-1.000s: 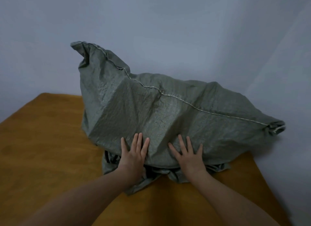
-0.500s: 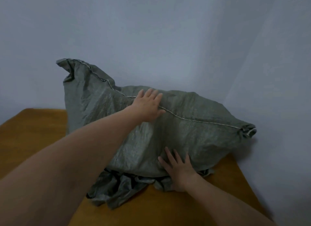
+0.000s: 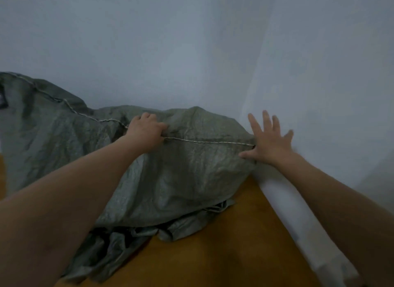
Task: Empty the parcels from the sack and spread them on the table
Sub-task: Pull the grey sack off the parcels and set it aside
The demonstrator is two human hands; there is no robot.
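So the counter point(image 3: 213, 254) is a plain orange-brown top, dull light, and it shows in the lower middle of the frame plus a thin sliver at the left edge. Behind it is a pale blue-grey wall point(image 3: 149, 41) filling the whole upper half, and down the right side hangs a whitish cloth point(image 3: 298, 201) that runs right along the counter's right edge.

The sack point(image 3: 181, 180), grey-green woven stuff, sits bulging on the counter from the left edge across to center right, pushed up against the wall. Its crumpled mouth end spills toward the lower left, and a pale stitched seam point(image 3: 202, 141) runs along its top.

The left hand point(image 3: 147, 133) is on the top ridge at center, fingers point(image 3: 149, 117) curled over the fabric and gripping it at the seam. The right hand point(image 3: 269, 143) is at the sack's right end, fingers point(image 3: 253, 122) spread wide, thumb touching the fabric.

Open space is the bare strip of counter in the lower middle, between the sack's loose folds and the white cloth; the sack's right end is tight against that cloth
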